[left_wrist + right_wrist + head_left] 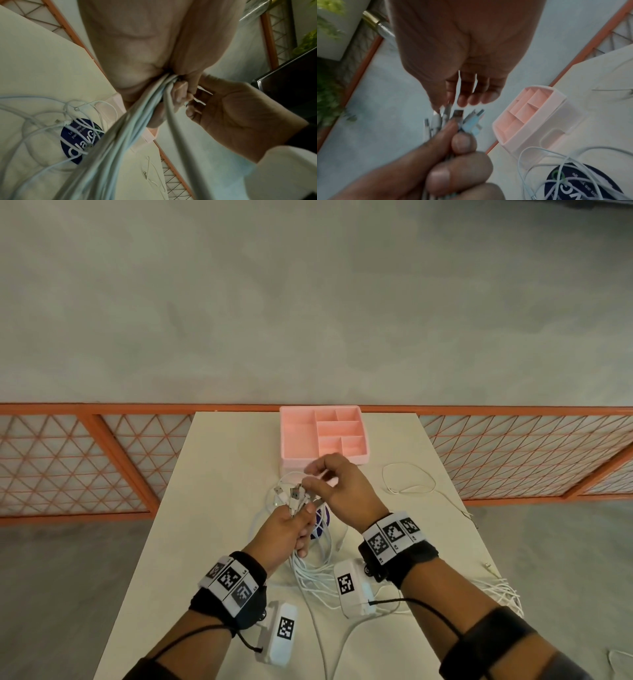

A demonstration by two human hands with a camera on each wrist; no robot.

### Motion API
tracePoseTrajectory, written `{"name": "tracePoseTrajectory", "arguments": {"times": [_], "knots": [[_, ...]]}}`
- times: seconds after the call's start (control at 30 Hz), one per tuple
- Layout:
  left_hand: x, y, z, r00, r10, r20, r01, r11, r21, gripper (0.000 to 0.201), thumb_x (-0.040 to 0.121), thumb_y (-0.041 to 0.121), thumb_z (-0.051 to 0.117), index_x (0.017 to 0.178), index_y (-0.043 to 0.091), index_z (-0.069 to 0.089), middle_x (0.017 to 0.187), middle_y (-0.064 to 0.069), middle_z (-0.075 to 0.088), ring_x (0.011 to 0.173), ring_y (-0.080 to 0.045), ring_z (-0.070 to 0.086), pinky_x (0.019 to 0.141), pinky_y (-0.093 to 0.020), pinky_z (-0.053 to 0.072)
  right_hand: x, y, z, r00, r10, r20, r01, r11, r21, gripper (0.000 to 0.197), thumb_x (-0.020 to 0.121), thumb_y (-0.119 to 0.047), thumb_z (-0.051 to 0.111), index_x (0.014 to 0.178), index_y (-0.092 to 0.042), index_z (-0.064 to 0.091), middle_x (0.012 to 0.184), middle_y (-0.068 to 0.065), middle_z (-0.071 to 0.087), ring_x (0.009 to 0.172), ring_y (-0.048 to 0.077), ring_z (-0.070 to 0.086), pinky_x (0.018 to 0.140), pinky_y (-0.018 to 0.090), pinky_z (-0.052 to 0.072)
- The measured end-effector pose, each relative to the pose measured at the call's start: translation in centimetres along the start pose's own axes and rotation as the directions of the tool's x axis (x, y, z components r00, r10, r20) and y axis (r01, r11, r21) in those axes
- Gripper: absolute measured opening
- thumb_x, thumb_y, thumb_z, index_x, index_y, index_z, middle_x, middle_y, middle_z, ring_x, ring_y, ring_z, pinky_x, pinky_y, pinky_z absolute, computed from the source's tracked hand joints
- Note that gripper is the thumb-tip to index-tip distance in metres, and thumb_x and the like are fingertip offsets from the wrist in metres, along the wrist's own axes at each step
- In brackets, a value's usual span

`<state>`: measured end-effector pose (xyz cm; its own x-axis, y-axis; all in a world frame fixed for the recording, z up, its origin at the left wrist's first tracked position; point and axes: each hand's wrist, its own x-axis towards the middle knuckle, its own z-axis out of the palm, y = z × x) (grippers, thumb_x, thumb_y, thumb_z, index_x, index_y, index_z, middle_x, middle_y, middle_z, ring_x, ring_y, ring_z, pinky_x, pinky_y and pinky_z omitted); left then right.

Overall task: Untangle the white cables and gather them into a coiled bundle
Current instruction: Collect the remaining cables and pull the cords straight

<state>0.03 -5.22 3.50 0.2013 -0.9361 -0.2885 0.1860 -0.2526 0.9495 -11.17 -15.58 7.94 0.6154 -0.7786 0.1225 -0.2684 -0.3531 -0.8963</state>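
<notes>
My left hand grips a bundle of several white cables above the table. Their connector ends stick out past its fingers, and the strands hang down to the tabletop. The left wrist view shows the bundle running into the closed left fingers. My right hand hovers just over the connectors with loosely curved fingers. Its thumb tip is beside them and no clear pinch shows. More white cable lies looped under the hands over a round blue sticker.
A pink divided tray stands at the table's far edge, just beyond the hands. A single white cable loop lies to the right, and another bunch hangs at the right edge. An orange mesh fence runs behind the white table.
</notes>
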Motion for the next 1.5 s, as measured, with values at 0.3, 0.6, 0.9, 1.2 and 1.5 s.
{"name": "tracePoseTrajectory", "arguments": {"times": [0.3,0.6,0.9,1.2,1.5], "knots": [[-0.2,1.1,0.5,0.998,-0.008,0.069,-0.004,0.986,0.168,0.031,0.084,-0.015,0.04,0.062,0.006,0.048,0.051,-0.005,0.044,0.048,-0.015,0.042,0.052,-0.029,0.042,0.3,-1.8,1.5,0.955,-0.079,0.286,0.19,0.903,-0.385,0.013,0.093,-0.02,0.056,0.093,-0.013,0.067,0.072,-0.005,0.061,0.067,0.011,0.054,0.068,0.03,0.046],[0.7,2.0,0.2,0.965,0.026,-0.26,-0.078,0.979,-0.191,0.028,0.104,0.01,0.042,0.08,0.006,0.054,0.055,-0.005,0.041,0.042,-0.012,0.036,0.039,-0.022,0.03,-1.8,-0.3,3.0,0.979,-0.159,-0.125,0.127,0.964,-0.234,0.05,0.087,-0.049,0.063,0.128,-0.023,0.051,0.125,-0.005,0.05,0.117,0.01,0.045,0.099,0.022,0.039],[1.9,0.8,-1.3,0.893,-0.064,-0.445,-0.194,0.838,-0.509,0.033,0.105,0.029,0.047,0.077,0.013,0.048,0.054,0.007,0.031,0.041,-0.007,0.029,0.041,-0.022,0.031,-6.0,2.8,3.8,0.958,0.15,0.246,-0.113,0.981,-0.156,0.018,0.082,-0.028,0.074,0.077,-0.015,0.065,0.067,-0.003,0.062,0.058,0.003,0.05,0.062,0.025,0.046],[1.7,1.5,-1.9,0.921,-0.055,-0.386,-0.198,0.787,-0.584,0.034,0.105,0.029,0.047,0.075,0.015,0.048,0.052,0.007,0.031,0.04,-0.006,0.027,0.038,-0.019,0.027,-4.2,4.4,-0.2,0.861,0.315,0.399,-0.368,0.928,0.06,0.008,0.088,-0.004,0.065,0.083,-0.01,0.062,0.054,0.006,0.054,0.04,0.016,0.047,0.041,0.023,0.038],[1.7,1.1,-5.1,0.914,-0.111,-0.391,-0.193,0.727,-0.659,0.036,0.105,0.032,0.045,0.073,0.016,0.047,0.048,0.009,0.03,0.035,-0.004,0.025,0.033,-0.016,0.022,-3.7,9.8,-12.0,0.882,0.471,-0.037,-0.461,0.84,-0.286,0.01,0.088,-0.028,0.073,0.088,-0.019,0.078,0.067,-0.014,0.068,0.061,0.002,0.058,0.059,0.016,0.042]]}}
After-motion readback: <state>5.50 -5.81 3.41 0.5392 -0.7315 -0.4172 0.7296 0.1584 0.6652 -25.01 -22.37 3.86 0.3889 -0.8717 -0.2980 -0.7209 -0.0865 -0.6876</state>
